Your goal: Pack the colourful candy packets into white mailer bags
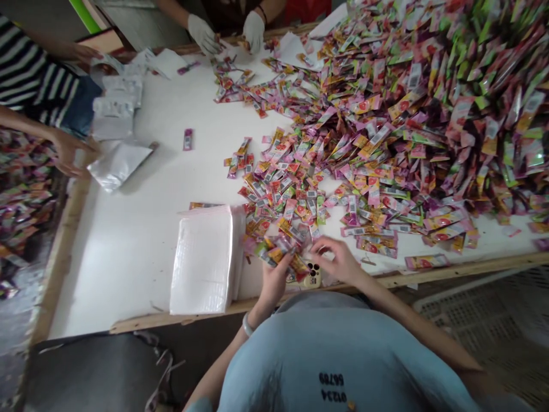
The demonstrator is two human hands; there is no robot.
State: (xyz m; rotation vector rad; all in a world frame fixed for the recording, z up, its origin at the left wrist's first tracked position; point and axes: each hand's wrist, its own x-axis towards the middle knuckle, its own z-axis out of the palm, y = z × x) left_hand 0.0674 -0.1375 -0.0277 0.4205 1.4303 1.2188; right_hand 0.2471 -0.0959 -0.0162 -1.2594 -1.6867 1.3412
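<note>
My left hand (275, 281), with a pale bracelet at the wrist, is closed around a small bunch of colourful snack sachets (278, 250) near the front edge of the table. Just right of it, my right hand (338, 258) has its fingers curled, thumb and forefinger close together by the bunch. What they pinch, if anything, is too blurred to make out. Beneath and between the hands lies a phone in a cream case (314, 278), partly covered. A stack of white padded bags (201, 260) lies left of my left hand. Loose sachets (278, 189) spread beyond both hands.
A large heap of sachets (429, 114) fills the right of the white table (141, 246). At the far side, a person's gloved hands (253, 31) handle sachets. Another person's hand (66, 151) is at left near silver pouches (118, 163). A wooden rim (141, 323) edges the table.
</note>
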